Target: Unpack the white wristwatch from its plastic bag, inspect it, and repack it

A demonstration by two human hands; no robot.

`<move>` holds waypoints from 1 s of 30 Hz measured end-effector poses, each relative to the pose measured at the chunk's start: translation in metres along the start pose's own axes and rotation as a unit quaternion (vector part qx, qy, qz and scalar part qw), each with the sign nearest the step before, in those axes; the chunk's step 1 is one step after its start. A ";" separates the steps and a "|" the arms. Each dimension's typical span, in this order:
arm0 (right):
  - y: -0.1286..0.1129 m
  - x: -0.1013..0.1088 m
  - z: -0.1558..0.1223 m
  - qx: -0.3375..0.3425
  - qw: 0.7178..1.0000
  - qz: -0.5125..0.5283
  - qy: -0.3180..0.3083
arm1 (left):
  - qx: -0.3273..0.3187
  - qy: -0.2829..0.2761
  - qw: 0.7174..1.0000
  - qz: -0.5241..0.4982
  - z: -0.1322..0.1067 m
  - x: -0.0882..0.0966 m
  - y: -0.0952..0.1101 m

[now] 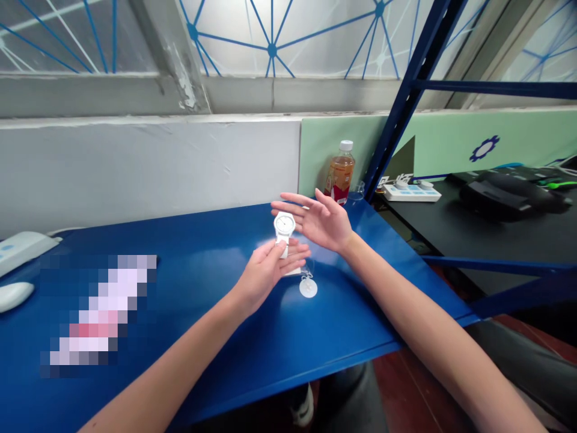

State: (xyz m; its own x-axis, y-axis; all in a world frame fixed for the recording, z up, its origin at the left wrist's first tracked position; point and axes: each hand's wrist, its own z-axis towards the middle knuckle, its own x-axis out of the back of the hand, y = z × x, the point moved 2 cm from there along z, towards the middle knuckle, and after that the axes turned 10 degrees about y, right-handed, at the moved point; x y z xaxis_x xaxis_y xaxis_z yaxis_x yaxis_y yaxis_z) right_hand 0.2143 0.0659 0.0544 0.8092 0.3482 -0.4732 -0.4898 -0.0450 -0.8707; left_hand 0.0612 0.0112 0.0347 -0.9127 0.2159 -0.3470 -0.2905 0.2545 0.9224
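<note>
A white wristwatch [284, 224] with a round pale dial is held above the blue table by my left hand [265, 264]. The thumb presses on its strap, and the other fingers stretch out beneath. My right hand [320, 221] is raised just right of the watch, palm showing and fingers extended, with nothing in it. Whether its fingertips touch the watch I cannot tell. On the table below the hands lies a round white tag [308, 287] with a thin cord. A flat white item partly hidden by my left hand lies beside it.
A bottle of amber drink [341, 174] stands at the back by the blue rack post [396, 108]. To the left are a pixelated object [101, 313], a white mouse [15, 296] and a power strip [27, 249]. Another power strip [412, 191] sits on the black desk [487, 231].
</note>
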 end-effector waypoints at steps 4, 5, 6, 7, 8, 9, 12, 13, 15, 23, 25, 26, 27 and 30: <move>-0.005 0.012 -0.004 0.094 0.984 -0.099 0.118 | -0.183 0.086 0.960 0.192 0.005 0.017 0.009; -0.005 0.013 -0.008 0.104 0.976 -0.140 0.130 | -0.240 0.104 0.924 0.279 0.004 0.020 0.010; -0.004 0.013 -0.012 0.102 0.970 -0.183 0.124 | -0.290 0.110 0.880 0.360 0.003 0.021 0.010; -0.002 0.013 -0.017 0.096 0.964 -0.219 0.119 | -0.331 0.105 0.835 0.426 0.002 0.022 0.010; -0.001 0.013 -0.023 0.094 0.958 -0.247 0.115 | -0.363 0.093 0.796 0.475 0.001 0.021 0.008; 0.001 0.013 -0.027 0.101 0.948 -0.276 0.119 | -0.388 0.074 0.766 0.507 0.000 0.020 0.005; 0.005 0.016 -0.037 0.126 0.912 -0.370 0.127 | -0.431 0.031 0.712 0.554 0.000 0.017 -0.002; 0.006 0.017 -0.039 0.127 0.906 -0.385 0.119 | -0.442 0.028 0.697 0.564 0.000 0.016 -0.004; 0.005 0.020 -0.040 0.118 0.906 -0.392 0.103 | -0.464 0.029 0.667 0.582 0.001 0.016 -0.006; 0.001 0.023 -0.042 0.045 0.942 -0.315 0.110 | -0.527 0.059 0.586 0.613 -0.001 0.016 -0.004; 0.002 0.023 -0.043 0.043 0.944 -0.312 0.101 | -0.520 0.068 0.585 0.619 -0.002 0.014 -0.005; 0.002 0.023 -0.044 0.043 0.944 -0.313 0.097 | -0.511 0.067 0.589 0.623 -0.003 0.013 -0.006; 0.001 0.024 -0.044 0.042 0.944 -0.314 0.094 | -0.499 0.062 0.596 0.626 -0.003 0.012 -0.006; -0.001 0.029 -0.042 0.047 0.940 -0.324 0.097 | -0.433 0.028 0.626 0.647 -0.001 0.014 -0.003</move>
State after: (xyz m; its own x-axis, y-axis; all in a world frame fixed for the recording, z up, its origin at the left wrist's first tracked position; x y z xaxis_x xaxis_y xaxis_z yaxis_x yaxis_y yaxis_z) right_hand 0.2517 0.0362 0.0356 0.9870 0.0961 0.1291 0.1073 0.2047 -0.9729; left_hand 0.0487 0.0128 0.0275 -0.5465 -0.3277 0.7707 0.6790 -0.7120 0.1787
